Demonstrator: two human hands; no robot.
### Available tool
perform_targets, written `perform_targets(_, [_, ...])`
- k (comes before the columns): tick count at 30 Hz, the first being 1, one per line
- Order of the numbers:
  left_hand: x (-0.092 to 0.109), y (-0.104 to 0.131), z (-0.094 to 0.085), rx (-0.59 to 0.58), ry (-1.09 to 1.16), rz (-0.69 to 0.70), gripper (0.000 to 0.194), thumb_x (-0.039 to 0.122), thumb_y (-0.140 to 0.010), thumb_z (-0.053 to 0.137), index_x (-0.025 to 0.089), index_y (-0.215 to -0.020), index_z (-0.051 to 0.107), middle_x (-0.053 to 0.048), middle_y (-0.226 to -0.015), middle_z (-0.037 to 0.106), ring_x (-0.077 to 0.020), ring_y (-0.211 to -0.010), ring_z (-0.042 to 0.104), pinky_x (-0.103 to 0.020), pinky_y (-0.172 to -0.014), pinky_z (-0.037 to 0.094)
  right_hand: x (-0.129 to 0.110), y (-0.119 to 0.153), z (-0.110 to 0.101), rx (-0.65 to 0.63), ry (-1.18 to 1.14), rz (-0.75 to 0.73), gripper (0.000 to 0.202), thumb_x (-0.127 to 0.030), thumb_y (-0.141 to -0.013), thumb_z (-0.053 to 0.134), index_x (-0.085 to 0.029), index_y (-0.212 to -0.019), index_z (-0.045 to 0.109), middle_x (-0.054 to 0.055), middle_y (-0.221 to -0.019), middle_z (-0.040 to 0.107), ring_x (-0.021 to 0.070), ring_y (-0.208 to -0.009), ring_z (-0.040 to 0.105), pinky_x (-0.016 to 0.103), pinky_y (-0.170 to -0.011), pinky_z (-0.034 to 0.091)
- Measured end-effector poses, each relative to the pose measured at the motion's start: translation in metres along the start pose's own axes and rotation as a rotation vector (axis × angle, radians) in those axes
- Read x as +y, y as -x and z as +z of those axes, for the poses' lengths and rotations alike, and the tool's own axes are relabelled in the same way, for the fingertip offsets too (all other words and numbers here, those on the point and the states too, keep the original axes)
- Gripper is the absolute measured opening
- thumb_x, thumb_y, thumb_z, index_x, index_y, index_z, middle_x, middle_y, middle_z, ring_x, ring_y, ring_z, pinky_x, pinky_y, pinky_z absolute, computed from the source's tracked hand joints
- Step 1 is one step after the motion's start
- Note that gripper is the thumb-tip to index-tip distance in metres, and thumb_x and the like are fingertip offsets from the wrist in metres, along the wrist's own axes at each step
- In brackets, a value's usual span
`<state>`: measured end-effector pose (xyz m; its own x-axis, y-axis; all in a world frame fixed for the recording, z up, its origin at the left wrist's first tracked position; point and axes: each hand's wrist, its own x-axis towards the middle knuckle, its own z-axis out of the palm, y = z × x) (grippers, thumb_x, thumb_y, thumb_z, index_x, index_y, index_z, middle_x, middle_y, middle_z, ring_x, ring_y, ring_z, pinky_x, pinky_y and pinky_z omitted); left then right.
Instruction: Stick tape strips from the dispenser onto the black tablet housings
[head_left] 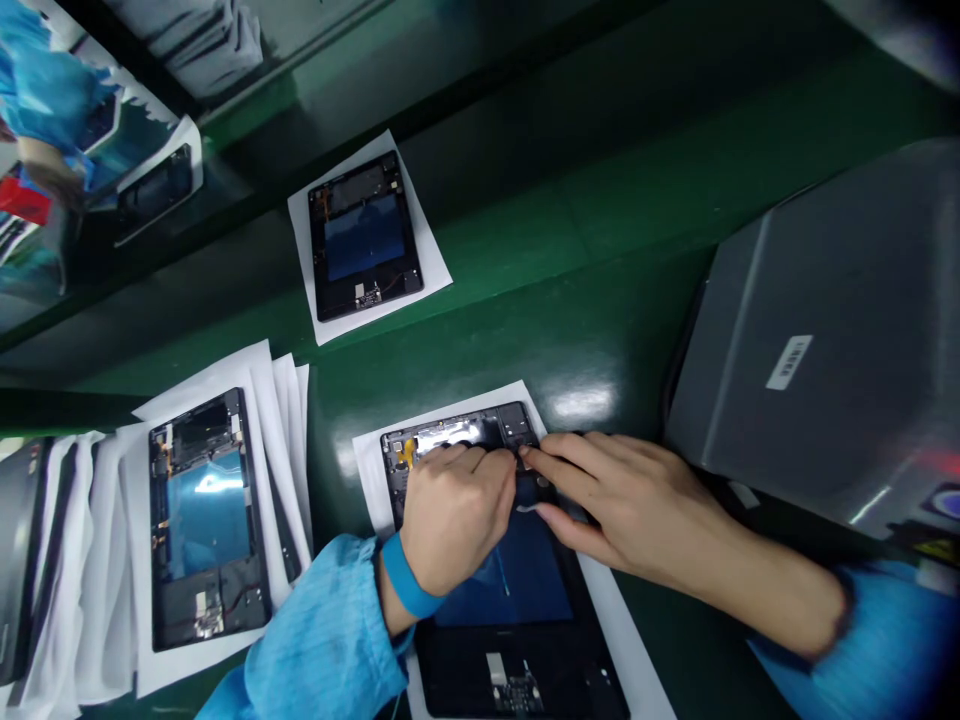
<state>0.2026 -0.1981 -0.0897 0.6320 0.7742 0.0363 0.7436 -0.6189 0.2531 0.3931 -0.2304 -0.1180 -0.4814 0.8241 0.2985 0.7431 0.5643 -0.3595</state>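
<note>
An opened tablet (510, 590), its inner parts showing, lies on a white sheet (630, 640) in front of me. My left hand (459, 500), with a blue band around its wrist, is closed over the tablet's upper part. Its fingertips are hidden, so what they grip cannot be made out. From the right, my right hand (611, 490) reaches in with its fingers stretched. Its index fingertip touches the tablet's upper right area, close to the left hand's fingers. The thumb is apart from the index, beside a small pale strip (527, 508).
Another opened tablet (365, 235) lies on paper farther back. At left, one more opened tablet (206, 520) rests on layered white sheets (281, 430). A large grey case (832, 340) stands at right. A co-worker's blue sleeve (56, 95) shows at upper left.
</note>
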Motion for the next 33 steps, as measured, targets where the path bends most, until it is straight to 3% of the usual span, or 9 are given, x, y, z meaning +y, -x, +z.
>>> perform_targets(9, [-0.008,-0.008,-0.001,-0.068,0.272,-0.175,0.012,0.018,-0.087,0.059,0.02,-0.079,0.067,0.002,-0.071,0.064,-0.0155,-0.067,0.058,-0.029,-0.067,0.041,-0.003,0.005,0.002,-0.018,0.109,-0.049,0.033,-0.032,-0.095,0.046,-0.014,-0.117,0.062,0.006,-0.101,0.064,0.0191,-0.078,0.054,0.034,-0.069,0.04])
perform_targets(15, [-0.01,-0.006,0.001,-0.088,0.253,-0.14,0.012,0.019,-0.087,0.059,0.021,-0.077,0.064,0.003,-0.072,0.065,-0.0167,-0.072,0.06,-0.031,-0.072,0.043,0.0,0.008,0.003,-0.014,0.049,-0.079,0.029,-0.032,-0.095,0.048,-0.017,-0.116,0.062,0.008,-0.104,0.063,0.0191,-0.08,0.056,0.033,-0.071,0.043])
perform_targets(19, [-0.013,-0.004,0.002,-0.087,0.247,-0.113,0.013,0.021,-0.089,0.056,0.021,-0.078,0.064,0.003,-0.075,0.066,-0.0173,-0.074,0.061,-0.032,-0.073,0.044,0.001,0.004,0.006,0.086,-0.012,-0.051,0.023,-0.024,-0.093,0.056,-0.013,-0.112,0.061,0.007,-0.099,0.065,0.0156,-0.081,0.061,0.027,-0.07,0.045])
perform_targets(24, [-0.015,-0.002,0.004,-0.082,0.239,-0.094,0.016,0.021,-0.09,0.054,0.02,-0.077,0.063,0.001,-0.076,0.066,-0.0177,-0.076,0.062,-0.032,-0.076,0.046,-0.003,-0.011,0.01,0.195,0.215,0.022,0.016,-0.019,-0.09,0.06,-0.015,-0.106,0.061,-0.002,-0.077,0.064,0.0104,-0.059,0.056,0.026,-0.055,0.038])
perform_targets(33, [-0.015,-0.002,0.005,-0.065,0.246,-0.097,0.017,0.021,-0.09,0.053,0.021,-0.074,0.06,0.002,-0.074,0.064,-0.0176,-0.075,0.061,-0.032,-0.076,0.046,-0.01,-0.014,0.01,0.161,0.35,-0.004,0.01,-0.017,-0.089,0.061,-0.015,-0.099,0.062,-0.003,-0.073,0.062,0.0105,-0.059,0.055,0.026,-0.058,0.038])
